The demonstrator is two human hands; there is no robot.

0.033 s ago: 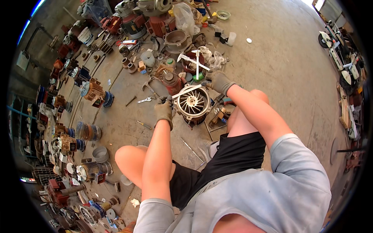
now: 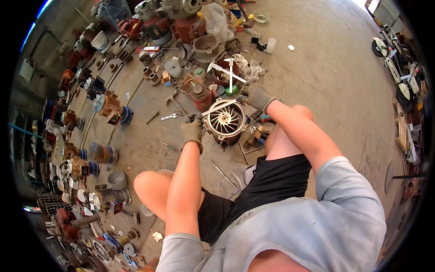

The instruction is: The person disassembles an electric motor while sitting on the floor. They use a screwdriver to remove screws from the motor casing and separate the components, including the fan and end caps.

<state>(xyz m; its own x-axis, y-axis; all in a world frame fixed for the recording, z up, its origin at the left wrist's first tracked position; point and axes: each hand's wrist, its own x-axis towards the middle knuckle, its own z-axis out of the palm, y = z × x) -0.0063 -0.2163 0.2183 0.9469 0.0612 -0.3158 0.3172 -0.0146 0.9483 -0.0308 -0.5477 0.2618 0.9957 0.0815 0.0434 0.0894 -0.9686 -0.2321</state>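
A pale flat metal strip [image 2: 219, 108] lies across the top of a round metal housing [image 2: 244, 126], slanting up to the right. Inside the housing sits a bladed wheel [image 2: 224, 119] with thin fins radiating from its hub. My left hand [image 2: 191, 131], in a grey-brown work glove, grips the strip's left end at the rim. In a matching glove, my right hand [image 2: 259, 96] is closed at the strip's right end, beyond the far right rim. Two calipers, one upright [image 2: 231, 79] and one slanting [image 2: 222, 69], cross over a dark red bucket [image 2: 220, 81] just past the housing.
A red bottle jack [image 2: 200, 97] stands close behind the housing at left. A hammer [image 2: 176, 104], a wrench [image 2: 168, 116] and a screwdriver [image 2: 168, 145] lie on the floor to the left. Several motors line the left side. Scooters [image 2: 393, 68] stand far right.
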